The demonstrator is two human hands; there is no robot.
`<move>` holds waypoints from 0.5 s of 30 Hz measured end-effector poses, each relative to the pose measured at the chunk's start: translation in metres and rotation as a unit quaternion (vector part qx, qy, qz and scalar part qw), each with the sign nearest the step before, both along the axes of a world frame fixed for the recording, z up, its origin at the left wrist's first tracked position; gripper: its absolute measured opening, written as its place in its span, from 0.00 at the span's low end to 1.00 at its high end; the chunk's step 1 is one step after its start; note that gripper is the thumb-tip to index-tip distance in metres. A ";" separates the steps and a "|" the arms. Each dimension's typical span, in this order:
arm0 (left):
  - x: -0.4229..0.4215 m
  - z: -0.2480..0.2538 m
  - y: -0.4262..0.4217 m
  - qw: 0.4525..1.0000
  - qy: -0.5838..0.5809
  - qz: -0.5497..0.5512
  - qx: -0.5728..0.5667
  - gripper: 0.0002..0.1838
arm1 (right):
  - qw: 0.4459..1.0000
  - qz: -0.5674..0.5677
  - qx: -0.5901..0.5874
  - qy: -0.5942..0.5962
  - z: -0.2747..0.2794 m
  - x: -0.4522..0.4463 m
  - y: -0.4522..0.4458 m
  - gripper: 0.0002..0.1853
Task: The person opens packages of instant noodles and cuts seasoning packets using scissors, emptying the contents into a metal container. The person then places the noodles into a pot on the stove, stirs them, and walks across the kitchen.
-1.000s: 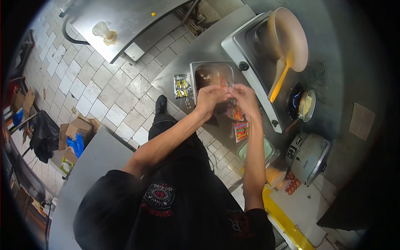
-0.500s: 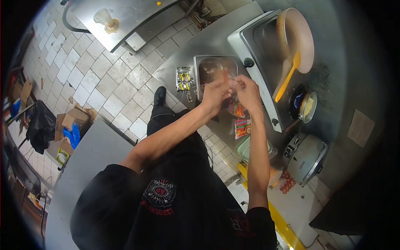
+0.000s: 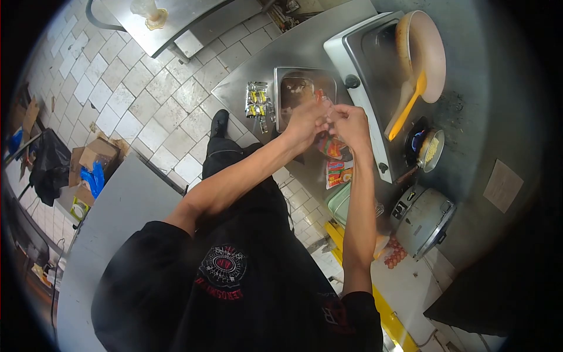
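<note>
My left hand [image 3: 306, 124] and my right hand [image 3: 349, 124] meet over the near right edge of a square metal pan [image 3: 276, 88], fingers closed and pinching. Between them is a small clear-and-red sachet [image 3: 319, 95], partly hidden by the fingers. Brownish contents with pale bits [image 3: 299, 88] show inside the pan. Left of the pan lie several silver-and-yellow sachets [image 3: 257, 101]. Below my hands are a red instant noodle packet [image 3: 339, 173] and another crumpled packet [image 3: 334, 148], partly covered by my right wrist.
On the right is a gas stove [image 3: 369, 100] carrying a frying pan [image 3: 431, 53] with a yellow spatula [image 3: 409, 108]. A small pan of noodles [image 3: 433, 150] sits by a blue flame [image 3: 418, 139]. Nearer are a grey rice cooker [image 3: 423, 220], a green container [image 3: 339, 204] and eggs [image 3: 396, 253].
The view has shifted slightly. Both hands stay together over the pan's edge, and the fingers have moved a little around the sachet.
</note>
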State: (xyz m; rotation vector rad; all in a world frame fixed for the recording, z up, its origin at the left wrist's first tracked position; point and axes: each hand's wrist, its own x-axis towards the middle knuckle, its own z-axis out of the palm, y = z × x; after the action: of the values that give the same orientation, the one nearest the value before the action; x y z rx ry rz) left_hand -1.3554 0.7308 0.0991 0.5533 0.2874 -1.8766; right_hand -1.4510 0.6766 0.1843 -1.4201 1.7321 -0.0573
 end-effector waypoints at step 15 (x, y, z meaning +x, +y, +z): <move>-0.016 -0.001 -0.001 0.996 -0.004 0.058 0.073 0.12 | 0.999 0.024 -0.012 0.040 -0.030 -0.007 0.009 0.16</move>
State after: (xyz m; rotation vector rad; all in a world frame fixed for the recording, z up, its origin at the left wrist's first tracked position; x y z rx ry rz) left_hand -1.3719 0.7298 0.0978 0.6291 0.4451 -1.7495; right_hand -1.4583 0.6859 0.1545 -1.4990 1.7655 0.0060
